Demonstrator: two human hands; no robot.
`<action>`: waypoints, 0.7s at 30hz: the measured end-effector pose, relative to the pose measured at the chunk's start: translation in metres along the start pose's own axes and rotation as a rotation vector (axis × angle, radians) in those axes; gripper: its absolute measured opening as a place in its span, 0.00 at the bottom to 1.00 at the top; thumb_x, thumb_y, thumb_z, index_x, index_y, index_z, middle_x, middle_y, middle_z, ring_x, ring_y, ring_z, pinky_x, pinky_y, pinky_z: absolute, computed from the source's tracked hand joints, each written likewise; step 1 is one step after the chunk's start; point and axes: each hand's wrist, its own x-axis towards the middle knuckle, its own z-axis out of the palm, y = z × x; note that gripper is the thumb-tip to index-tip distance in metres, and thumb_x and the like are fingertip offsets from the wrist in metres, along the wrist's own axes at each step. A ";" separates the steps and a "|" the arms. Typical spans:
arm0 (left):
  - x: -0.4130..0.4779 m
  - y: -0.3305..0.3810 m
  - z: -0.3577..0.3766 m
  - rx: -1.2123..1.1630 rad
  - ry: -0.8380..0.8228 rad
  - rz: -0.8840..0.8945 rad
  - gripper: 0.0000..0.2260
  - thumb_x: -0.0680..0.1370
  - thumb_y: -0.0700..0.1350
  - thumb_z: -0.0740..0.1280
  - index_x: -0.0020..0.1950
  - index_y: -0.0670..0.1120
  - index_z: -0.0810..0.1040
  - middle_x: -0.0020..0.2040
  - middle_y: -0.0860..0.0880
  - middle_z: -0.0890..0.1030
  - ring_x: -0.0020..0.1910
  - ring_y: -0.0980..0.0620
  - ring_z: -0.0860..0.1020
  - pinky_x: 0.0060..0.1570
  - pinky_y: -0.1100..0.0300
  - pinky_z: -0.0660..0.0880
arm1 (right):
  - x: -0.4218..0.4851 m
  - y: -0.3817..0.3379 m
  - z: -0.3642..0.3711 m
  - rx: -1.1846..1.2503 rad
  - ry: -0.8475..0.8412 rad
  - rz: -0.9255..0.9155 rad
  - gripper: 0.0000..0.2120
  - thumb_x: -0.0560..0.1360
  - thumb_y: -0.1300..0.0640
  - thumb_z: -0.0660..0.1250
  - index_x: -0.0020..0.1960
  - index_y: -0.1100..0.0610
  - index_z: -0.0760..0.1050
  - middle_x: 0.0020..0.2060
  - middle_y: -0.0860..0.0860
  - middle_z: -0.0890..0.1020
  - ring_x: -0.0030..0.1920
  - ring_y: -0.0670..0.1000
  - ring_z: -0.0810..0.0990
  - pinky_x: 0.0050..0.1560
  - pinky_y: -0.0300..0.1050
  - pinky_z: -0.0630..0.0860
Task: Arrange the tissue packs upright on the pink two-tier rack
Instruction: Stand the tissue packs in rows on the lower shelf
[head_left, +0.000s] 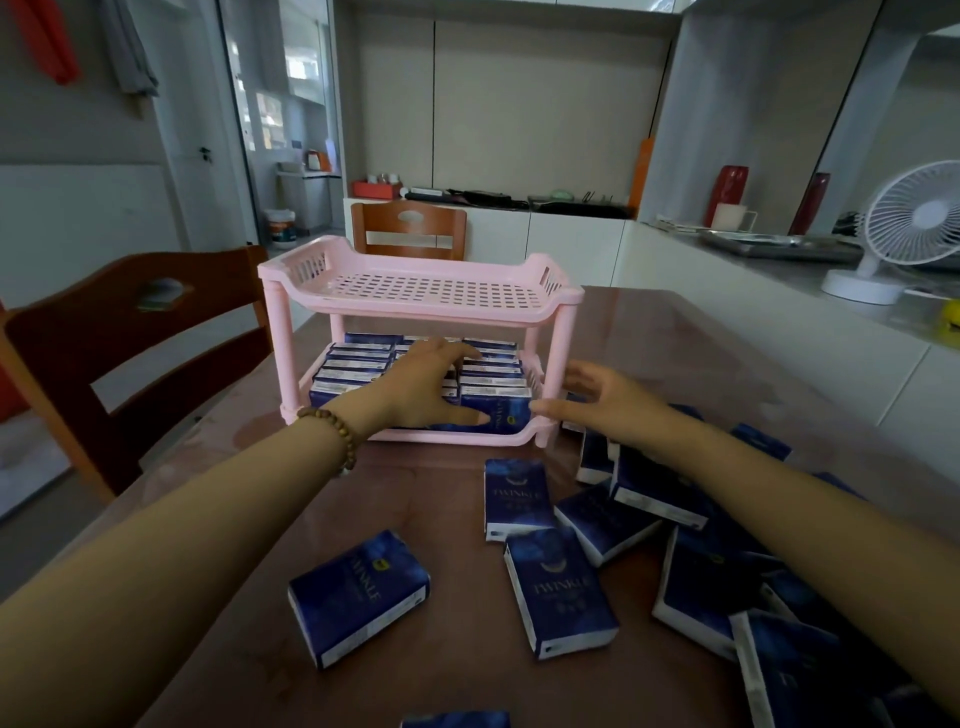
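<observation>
The pink two-tier rack (415, 304) stands on the table. Its lower tier holds several dark blue tissue packs (493, 371) standing upright in rows; its top tier is bare. My left hand (426, 387) reaches into the lower tier, fingers spread over the packs, thumb against the front pack (506, 413). My right hand (608, 402) hovers at the rack's right front post, fingers relaxed, thumb touching that front pack's right edge. Several loose packs (358, 597) lie flat on the table in front and to the right.
A brown table (457, 686) carries everything. Wooden chairs stand at the left (130, 332) and behind the rack (410, 228). A white desk fan (904, 228) sits on the counter at right, beside red vases and a metal tray.
</observation>
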 end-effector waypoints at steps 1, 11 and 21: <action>-0.001 -0.004 0.001 0.038 0.005 -0.011 0.36 0.68 0.59 0.73 0.72 0.49 0.64 0.66 0.45 0.70 0.64 0.46 0.68 0.65 0.52 0.66 | 0.007 0.001 0.002 0.007 -0.020 -0.002 0.25 0.69 0.51 0.73 0.64 0.51 0.72 0.60 0.46 0.78 0.58 0.44 0.77 0.60 0.40 0.74; -0.003 -0.015 -0.003 0.152 -0.153 -0.019 0.42 0.68 0.72 0.56 0.75 0.50 0.58 0.76 0.48 0.62 0.73 0.46 0.62 0.73 0.47 0.58 | 0.035 0.000 0.004 0.031 -0.056 -0.056 0.39 0.62 0.43 0.74 0.70 0.51 0.66 0.65 0.43 0.73 0.63 0.44 0.73 0.65 0.45 0.71; -0.002 -0.017 -0.006 0.013 -0.182 -0.096 0.45 0.68 0.76 0.51 0.76 0.48 0.57 0.76 0.48 0.61 0.74 0.46 0.61 0.74 0.49 0.56 | 0.052 0.003 0.006 0.106 -0.315 -0.065 0.20 0.71 0.53 0.70 0.60 0.41 0.70 0.57 0.35 0.75 0.57 0.35 0.76 0.58 0.32 0.72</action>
